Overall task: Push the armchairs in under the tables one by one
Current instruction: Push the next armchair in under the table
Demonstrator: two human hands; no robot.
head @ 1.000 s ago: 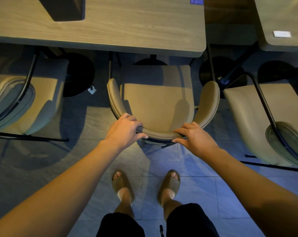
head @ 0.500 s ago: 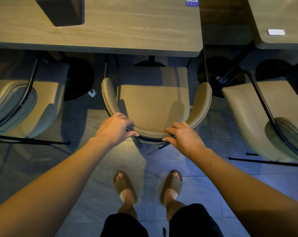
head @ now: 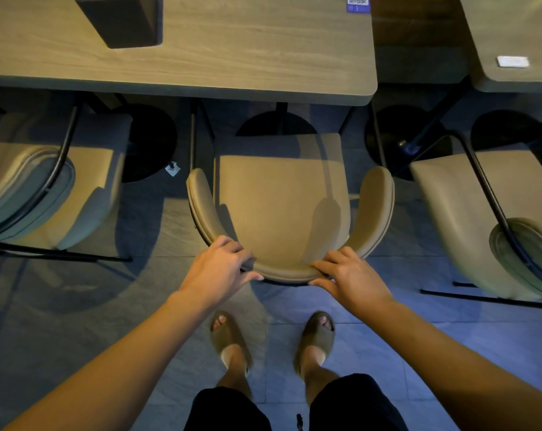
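Three armchairs in view: none fully tucked under.
Middle armchair [head: 282, 209]: beige, centred at the near edge of the tabletop [head: 232, 63]; only the seat front reaches the edge shadow, arms and backrest stand clear on the floor.
Left hand [head: 220, 269]: fingers curled over the backrest rim, thumb under, gripping.
Right hand [head: 350, 275]: fingers draped over the rim, thumb below, holding it too.
Left armchair [head: 46, 188]: angled off, mostly outside the near edge.
Right armchair [head: 487, 219]: turned askew, by the second tabletop [head: 512, 35] at its near left corner.
Progress: early; middle push looks unfinished, two neighbours left.
Tabletop items: dark box [head: 120, 20] far left, QR sticker [head: 357, 2] far right corner.
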